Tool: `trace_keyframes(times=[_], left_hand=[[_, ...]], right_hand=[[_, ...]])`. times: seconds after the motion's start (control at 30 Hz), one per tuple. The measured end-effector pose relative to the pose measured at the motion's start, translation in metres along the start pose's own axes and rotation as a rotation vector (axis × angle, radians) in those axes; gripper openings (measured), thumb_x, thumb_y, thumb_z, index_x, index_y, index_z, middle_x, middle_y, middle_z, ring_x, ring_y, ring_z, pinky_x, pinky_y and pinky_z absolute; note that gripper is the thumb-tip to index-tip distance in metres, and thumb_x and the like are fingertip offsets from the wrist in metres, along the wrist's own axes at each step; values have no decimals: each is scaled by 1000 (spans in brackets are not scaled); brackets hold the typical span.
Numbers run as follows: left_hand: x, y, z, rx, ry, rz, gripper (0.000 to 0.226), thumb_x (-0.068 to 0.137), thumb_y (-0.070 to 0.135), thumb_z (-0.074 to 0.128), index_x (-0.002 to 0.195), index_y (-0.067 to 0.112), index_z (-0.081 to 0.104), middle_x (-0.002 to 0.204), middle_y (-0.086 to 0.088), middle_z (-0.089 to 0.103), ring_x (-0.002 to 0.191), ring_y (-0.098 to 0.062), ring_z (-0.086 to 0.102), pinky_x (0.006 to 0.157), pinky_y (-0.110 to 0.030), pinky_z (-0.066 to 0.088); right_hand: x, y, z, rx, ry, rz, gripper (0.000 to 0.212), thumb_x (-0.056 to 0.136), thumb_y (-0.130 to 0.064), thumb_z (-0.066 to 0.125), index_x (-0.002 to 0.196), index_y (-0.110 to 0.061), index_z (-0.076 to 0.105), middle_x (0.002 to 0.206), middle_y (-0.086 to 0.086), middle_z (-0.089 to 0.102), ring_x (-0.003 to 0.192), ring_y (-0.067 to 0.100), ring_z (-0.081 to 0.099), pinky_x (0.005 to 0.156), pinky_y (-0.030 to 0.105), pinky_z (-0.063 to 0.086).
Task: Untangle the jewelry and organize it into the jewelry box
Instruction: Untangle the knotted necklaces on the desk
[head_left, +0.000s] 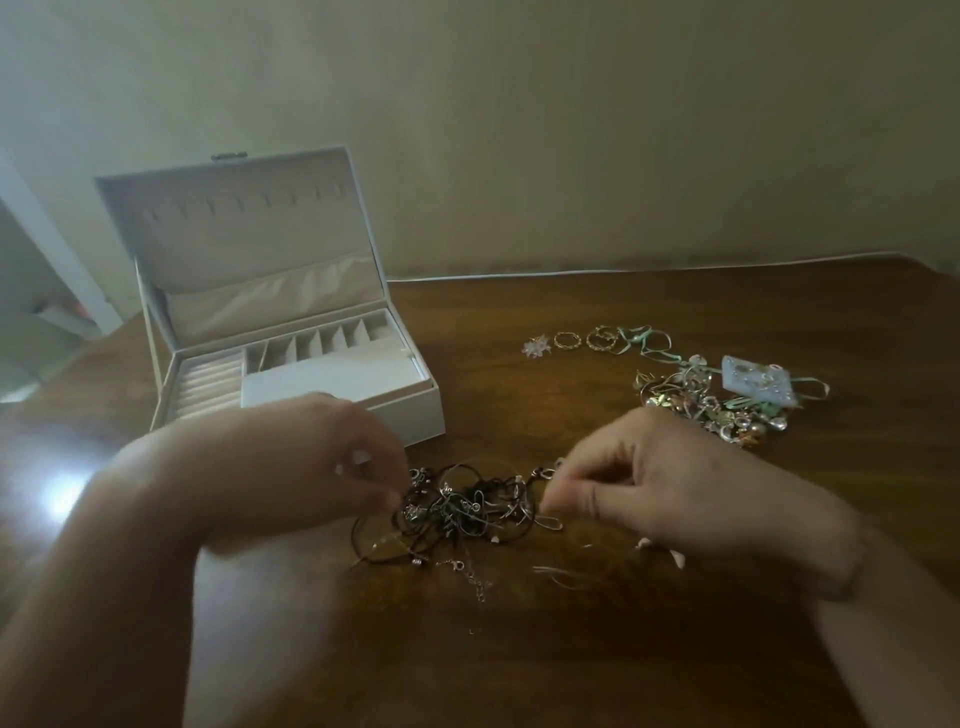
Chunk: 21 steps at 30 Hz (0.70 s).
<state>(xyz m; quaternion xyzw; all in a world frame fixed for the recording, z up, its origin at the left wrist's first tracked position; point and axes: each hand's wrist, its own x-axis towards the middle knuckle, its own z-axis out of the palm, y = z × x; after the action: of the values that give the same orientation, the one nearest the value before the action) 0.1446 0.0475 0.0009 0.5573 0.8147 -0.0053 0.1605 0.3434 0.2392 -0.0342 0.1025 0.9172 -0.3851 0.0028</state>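
While both hands pinch the tangle (462, 506) at lower center of the surface (623, 649), left hand (291, 467) and right hand (670, 483) clamp cords: untangling step. Box (291, 338) open, upper left. Next, probably: tease one loop free.

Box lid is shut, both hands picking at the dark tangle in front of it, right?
Not quite: the head view shows the box with its lid open. The rest holds: left hand and right hand both pinch at the dark tangle in front of it.
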Motion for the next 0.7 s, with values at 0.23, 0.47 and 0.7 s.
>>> trace_keyframes(times=[0.23, 0.47, 0.7], left_hand=[[46, 46, 47, 155, 277, 47, 28, 91, 56, 53, 112, 38, 58, 106, 19, 56, 95, -7, 56, 78, -27, 52], [54, 22, 57, -174, 253, 99, 19, 87, 17, 62, 84, 34, 56, 73, 11, 60, 68, -5, 56, 62, -20, 47], [52, 9, 54, -283, 454, -17, 31, 83, 3, 58, 74, 33, 54, 72, 14, 54, 66, -1, 50, 56, -13, 33]], right_hand=[[19, 1, 29, -341, 107, 257, 29, 91, -58, 53, 101, -35, 68, 86, -13, 64, 76, 3, 58, 66, 26, 49], [20, 8, 25, -238, 275, 186, 14, 96, -38, 54, 85, -32, 60, 76, -10, 61, 67, 3, 57, 63, 26, 51], [18, 8, 12, 739, 680, -21, 19, 105, -16, 35, 99, -11, 52, 76, 4, 69, 74, 26, 66, 68, 38, 56]])
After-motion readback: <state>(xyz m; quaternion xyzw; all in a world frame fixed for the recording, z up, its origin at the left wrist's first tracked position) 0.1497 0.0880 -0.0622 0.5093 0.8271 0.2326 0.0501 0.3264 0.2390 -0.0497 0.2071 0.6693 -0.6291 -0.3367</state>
